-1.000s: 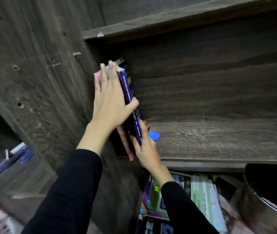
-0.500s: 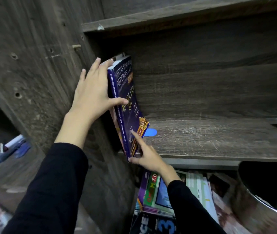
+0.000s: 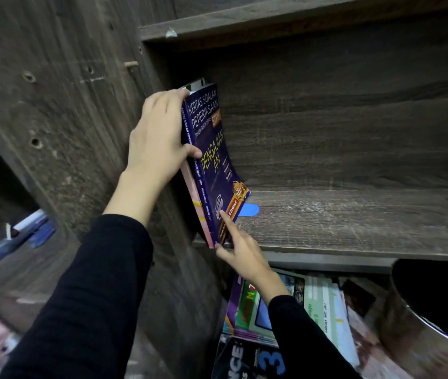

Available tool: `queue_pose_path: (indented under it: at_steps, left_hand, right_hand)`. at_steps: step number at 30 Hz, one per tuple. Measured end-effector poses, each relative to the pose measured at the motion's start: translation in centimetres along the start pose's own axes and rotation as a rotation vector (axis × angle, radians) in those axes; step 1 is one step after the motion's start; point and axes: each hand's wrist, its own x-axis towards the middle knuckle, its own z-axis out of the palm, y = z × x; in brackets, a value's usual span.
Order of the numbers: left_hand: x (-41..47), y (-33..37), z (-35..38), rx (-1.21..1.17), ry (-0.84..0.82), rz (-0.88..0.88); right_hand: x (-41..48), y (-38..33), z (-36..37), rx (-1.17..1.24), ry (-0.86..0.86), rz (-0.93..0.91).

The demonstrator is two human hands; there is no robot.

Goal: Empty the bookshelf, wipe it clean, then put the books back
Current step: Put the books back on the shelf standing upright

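On shelf, leftmost: book upright; left grip grasping it, right grip released, touching.

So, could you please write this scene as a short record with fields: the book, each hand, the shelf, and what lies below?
book: purple book, standing at the shelf's left end, pink book beside it
left hand: grips the purple book near its top
right hand: index finger touches the lower cover
shelf: dark wood, blue tab behind the book
below: stack of books, metal bin at right
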Motion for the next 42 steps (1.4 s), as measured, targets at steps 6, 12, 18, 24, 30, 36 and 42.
queue_pose_path:
  at_steps: [6,12,18,24,30,36,42]
  left_hand:
    - [-0.1,0.0,0.3,-0.026,0.038,0.006]
    - [-0.2,0.1,0.4,-0.015,0.036,0.006]
    - [-1.5,0.3,1.2,0.132,0.016,0.066]
    - [-4.4,0.5,2.8,0.152,0.087,0.094]
    - [-9.6,2.4,6.9,-0.104,0.363,0.221]
    - [-16.1,3.7,15.0,-0.274,0.114,0.319]
    - [-21.2,4.5,22.6,-0.236,-0.41,0.243]
  right_hand:
    - [0.4,0.0,-0.1,-0.021,-0.006,-0.009]
    - [0.6,0.2,0.4,-0.075,-0.025,-0.003]
    - [0.6,0.4,-1.0,0.046,-0.082,0.078]
    - [-0.6,0.8,-2.7,-0.036,-0.108,0.001]
    - [-5.0,2.5,-5.7,-0.155,0.289,-0.116]
    - [-11.5,9.5,-6.3,-0.45,0.149,-0.088]
    - [-14.8,17.3,-6.0,-0.473,-0.129,0.437]
